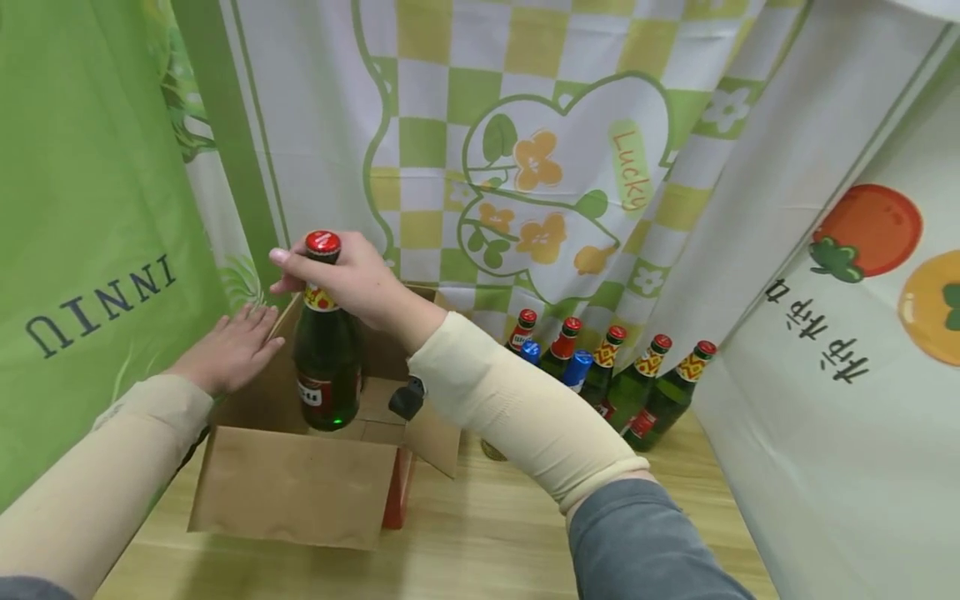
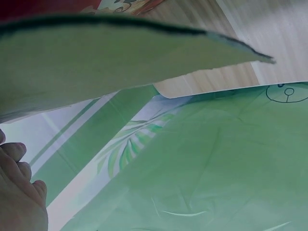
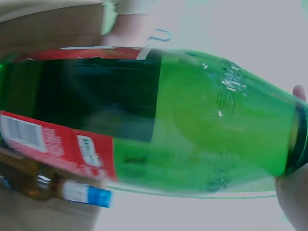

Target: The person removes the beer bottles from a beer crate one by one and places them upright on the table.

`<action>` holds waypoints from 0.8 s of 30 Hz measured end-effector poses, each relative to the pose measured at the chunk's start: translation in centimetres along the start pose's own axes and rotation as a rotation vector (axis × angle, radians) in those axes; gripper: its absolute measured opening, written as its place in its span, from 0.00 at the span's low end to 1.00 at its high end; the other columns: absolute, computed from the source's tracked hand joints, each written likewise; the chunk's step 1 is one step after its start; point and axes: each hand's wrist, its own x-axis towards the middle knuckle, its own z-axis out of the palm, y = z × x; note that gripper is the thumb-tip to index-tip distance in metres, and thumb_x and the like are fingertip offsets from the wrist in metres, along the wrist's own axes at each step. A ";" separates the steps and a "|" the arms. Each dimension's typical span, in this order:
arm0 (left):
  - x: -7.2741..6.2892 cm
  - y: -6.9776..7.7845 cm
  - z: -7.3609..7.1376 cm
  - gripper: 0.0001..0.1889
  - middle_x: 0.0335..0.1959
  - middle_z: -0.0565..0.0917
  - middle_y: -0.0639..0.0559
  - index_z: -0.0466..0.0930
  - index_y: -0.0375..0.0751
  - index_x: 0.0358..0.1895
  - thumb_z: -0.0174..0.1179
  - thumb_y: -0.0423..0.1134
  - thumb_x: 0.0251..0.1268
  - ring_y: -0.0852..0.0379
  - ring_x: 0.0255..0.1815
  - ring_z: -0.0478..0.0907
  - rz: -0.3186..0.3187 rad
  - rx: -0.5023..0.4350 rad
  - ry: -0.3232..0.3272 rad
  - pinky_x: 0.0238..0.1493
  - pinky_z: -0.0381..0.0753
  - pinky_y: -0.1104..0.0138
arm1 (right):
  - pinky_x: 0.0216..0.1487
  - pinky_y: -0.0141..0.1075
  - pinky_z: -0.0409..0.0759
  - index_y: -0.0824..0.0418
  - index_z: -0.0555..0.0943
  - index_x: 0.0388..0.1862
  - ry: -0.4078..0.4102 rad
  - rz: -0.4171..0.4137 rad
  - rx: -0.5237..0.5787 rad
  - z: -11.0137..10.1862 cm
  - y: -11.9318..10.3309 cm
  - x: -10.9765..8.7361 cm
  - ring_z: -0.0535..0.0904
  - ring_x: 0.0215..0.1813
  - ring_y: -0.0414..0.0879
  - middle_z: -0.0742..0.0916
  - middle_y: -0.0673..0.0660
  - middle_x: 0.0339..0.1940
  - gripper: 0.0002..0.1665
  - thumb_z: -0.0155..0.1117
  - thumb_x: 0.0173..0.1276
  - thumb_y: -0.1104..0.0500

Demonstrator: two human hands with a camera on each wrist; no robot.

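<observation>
My right hand (image 1: pixel 367 279) grips a green glass bottle (image 1: pixel 326 367) by its neck, just below the red cap. The bottle hangs upright over an open cardboard box (image 1: pixel 292 487). In the right wrist view, the bottle's green body and red label fill most of the picture. My left hand (image 1: pixel 232 350) rests with straightened fingers on the box's left flap. The left wrist view shows that flap's edge (image 2: pixel 120 62) close up, with some fingers at the left. A brown bottle with a blue cap (image 3: pixel 48 185) appears below the green bottle in the right wrist view, against brown cardboard.
To the right of the box, several green bottles (image 1: pixel 660 396) with red caps stand near the back curtain (image 1: pixel 420 75). Two blue caps (image 1: pixel 577 369) show among them, partly behind my right sleeve. A green cloth (image 1: pixel 90 208) hangs at the left and a white one (image 1: pixel 847 433) at the right.
</observation>
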 end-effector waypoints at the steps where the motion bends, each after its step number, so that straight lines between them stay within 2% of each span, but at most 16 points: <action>1: 0.1 -0.2 0.1 0.37 0.77 0.46 0.18 0.46 0.16 0.77 0.32 0.51 0.87 0.20 0.78 0.39 0.003 0.004 -0.001 0.75 0.38 0.32 | 0.53 0.29 0.82 0.72 0.84 0.44 0.027 0.001 0.010 -0.1 -0.5 -0.1 0.89 0.42 0.45 0.91 0.60 0.33 0.14 0.59 0.81 0.60; 7: 0.4 -1.0 0.4 0.36 0.77 0.46 0.16 0.46 0.15 0.77 0.33 0.49 0.87 0.20 0.78 0.40 0.019 0.008 0.001 0.75 0.39 0.32 | 0.44 0.34 0.85 0.72 0.83 0.33 0.181 -0.010 0.125 -1.2 -3.5 -0.9 0.85 0.36 0.48 0.88 0.58 0.27 0.15 0.61 0.79 0.61; 15: -0.1 -2.3 0.3 0.36 0.76 0.46 0.15 0.46 0.13 0.75 0.32 0.49 0.87 0.19 0.77 0.40 0.007 0.023 0.007 0.75 0.39 0.31 | 0.49 0.35 0.86 0.71 0.80 0.34 0.236 -0.025 0.197 -2.8 -6.2 -2.7 0.87 0.38 0.51 0.86 0.55 0.25 0.13 0.60 0.79 0.63; 20: -0.5 -3.1 -0.3 0.37 0.76 0.45 0.15 0.45 0.13 0.75 0.31 0.49 0.87 0.18 0.77 0.39 -0.001 0.033 0.011 0.74 0.37 0.31 | 0.48 0.38 0.86 0.68 0.82 0.33 0.289 -0.029 0.242 -4.4 -7.3 -3.5 0.87 0.34 0.47 0.87 0.56 0.24 0.13 0.60 0.79 0.64; 24: -0.6 -3.4 -0.6 0.37 0.76 0.44 0.15 0.44 0.13 0.76 0.30 0.49 0.87 0.18 0.77 0.38 -0.008 0.025 0.004 0.74 0.37 0.31 | 0.50 0.41 0.86 0.66 0.81 0.33 0.314 0.000 0.262 -6.0 -7.5 -4.7 0.86 0.33 0.46 0.87 0.56 0.24 0.12 0.59 0.80 0.64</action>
